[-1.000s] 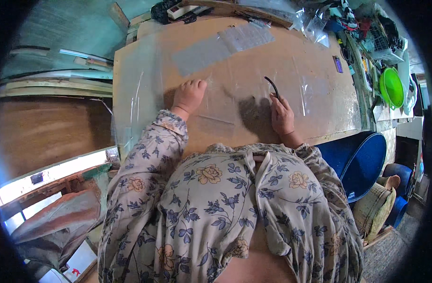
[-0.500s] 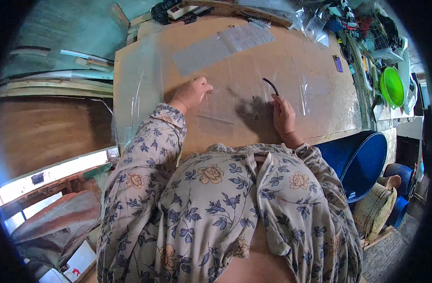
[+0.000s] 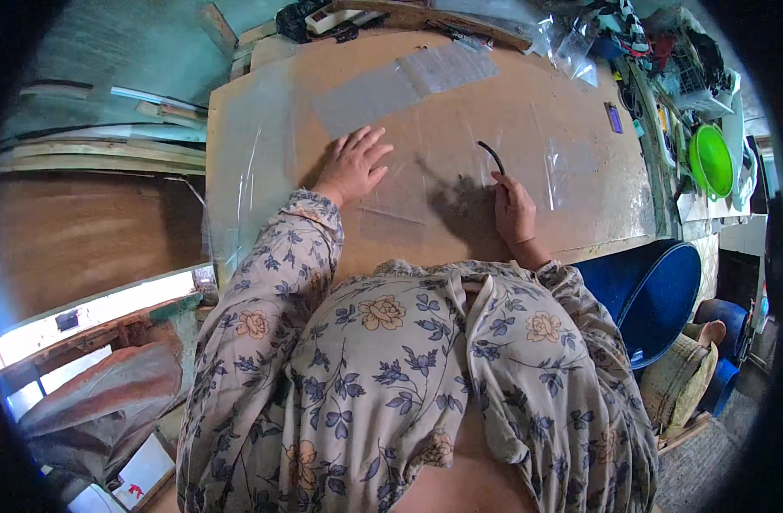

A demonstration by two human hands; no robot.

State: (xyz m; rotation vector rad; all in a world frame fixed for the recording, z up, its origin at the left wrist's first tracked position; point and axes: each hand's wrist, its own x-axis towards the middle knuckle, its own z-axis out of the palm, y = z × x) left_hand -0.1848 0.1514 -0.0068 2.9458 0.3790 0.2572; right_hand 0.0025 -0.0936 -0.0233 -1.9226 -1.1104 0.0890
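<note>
My left hand (image 3: 355, 167) lies with its fingers spread on a clear plastic sheet (image 3: 409, 192) that covers much of a tan board (image 3: 460, 111). Between the closed fingers of my right hand (image 3: 515, 211) is a thin, curved black stick-like piece (image 3: 492, 156); its tip points up and away to the left. I cannot make out what kind of thing it is. It is held above the sheet, and a shadow falls beside it. A frosted plastic strip (image 3: 366, 96) lies slantwise just beyond my left hand.
A small purple packet (image 3: 613, 117) lies near the board's right edge. Beyond stand a green basin (image 3: 709, 160) and a white wire basket (image 3: 697, 90). A large blue barrel (image 3: 656, 299) is at the near right. Wooden planks (image 3: 101, 158) are stacked on the left.
My left hand has opened from a pinch, its fingers now spread flat on the sheet. The right hand, with the black piece, has barely moved.
</note>
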